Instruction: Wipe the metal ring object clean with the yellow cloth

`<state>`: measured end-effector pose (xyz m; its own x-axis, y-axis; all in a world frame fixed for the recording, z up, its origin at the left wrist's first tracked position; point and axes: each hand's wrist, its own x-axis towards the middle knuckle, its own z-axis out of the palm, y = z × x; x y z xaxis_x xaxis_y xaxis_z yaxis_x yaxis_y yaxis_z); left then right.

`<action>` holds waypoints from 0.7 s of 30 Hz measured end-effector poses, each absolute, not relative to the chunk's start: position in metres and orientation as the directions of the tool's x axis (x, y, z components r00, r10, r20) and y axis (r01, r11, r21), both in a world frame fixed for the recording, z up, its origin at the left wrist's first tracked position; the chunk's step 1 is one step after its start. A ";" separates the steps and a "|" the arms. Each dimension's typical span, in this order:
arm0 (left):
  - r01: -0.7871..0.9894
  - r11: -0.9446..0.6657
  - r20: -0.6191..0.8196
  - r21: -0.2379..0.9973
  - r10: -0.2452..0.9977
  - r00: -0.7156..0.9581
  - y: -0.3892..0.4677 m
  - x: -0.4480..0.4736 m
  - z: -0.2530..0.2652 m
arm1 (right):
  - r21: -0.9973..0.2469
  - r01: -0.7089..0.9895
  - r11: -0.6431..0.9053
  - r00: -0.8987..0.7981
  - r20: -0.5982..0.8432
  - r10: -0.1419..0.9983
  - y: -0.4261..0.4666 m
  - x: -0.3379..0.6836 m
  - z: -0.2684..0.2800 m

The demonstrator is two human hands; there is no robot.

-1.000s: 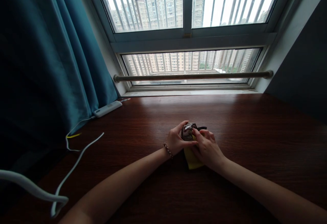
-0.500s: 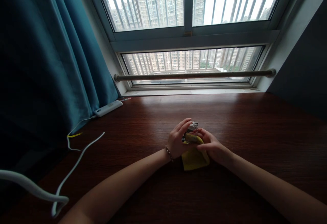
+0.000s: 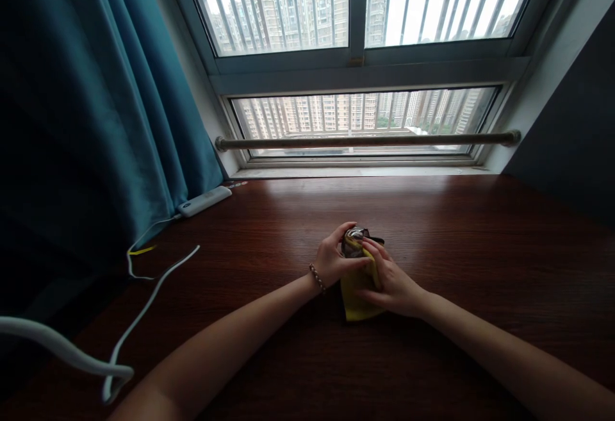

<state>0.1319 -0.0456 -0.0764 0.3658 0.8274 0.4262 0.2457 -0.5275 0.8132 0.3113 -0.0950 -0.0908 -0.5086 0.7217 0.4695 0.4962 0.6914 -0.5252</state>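
Note:
My left hand (image 3: 331,257) is curled around a small dark, glossy, see-through object (image 3: 354,243), thumb below and fingers above. The object has a rounded outline and bright reflections; a thin dark part sticks out at its right. It may be sunglasses, but its kind is not clear. A yellow cloth (image 3: 358,305) hangs under both hands and over part of the object. With its fingers bent over the cloth, my right hand (image 3: 391,283) presses it to the object's right side. Both hands are just above the brown wooden surface (image 3: 269,229).
At the left, a white power strip (image 3: 205,202) lies by the blue curtain (image 3: 158,120). A white cable (image 3: 144,305) and a yellow strip (image 3: 143,250) are nearer. Behind the surface, a metal rail (image 3: 365,141) crosses the window.
The dark object has turned, so a rounded glossy face now shows between the hands. My right hand has shifted over the cloth, its fingers now on the object's upper right.

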 end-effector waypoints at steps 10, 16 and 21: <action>0.226 -0.547 0.475 0.806 0.825 0.305 -0.050 0.134 -0.077 | -0.308 0.679 0.666 -0.466 0.521 0.715 -0.101 0.305 -0.088; 0.157 -0.549 0.514 0.821 0.830 0.216 -0.052 0.133 -0.078 | -0.468 0.492 0.734 -0.464 0.573 0.676 -0.096 0.309 -0.085; -0.027 -0.428 0.428 0.903 0.896 0.120 -0.048 0.135 -0.083 | -0.583 0.338 0.739 -0.367 0.642 0.673 -0.105 0.306 -0.078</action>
<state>0.1347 -0.0483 -0.0828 0.1196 0.8958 0.4280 -0.0269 -0.4280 0.9034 0.3057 -0.1052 -0.0776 -0.3666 0.6733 0.6421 0.3375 0.7393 -0.5826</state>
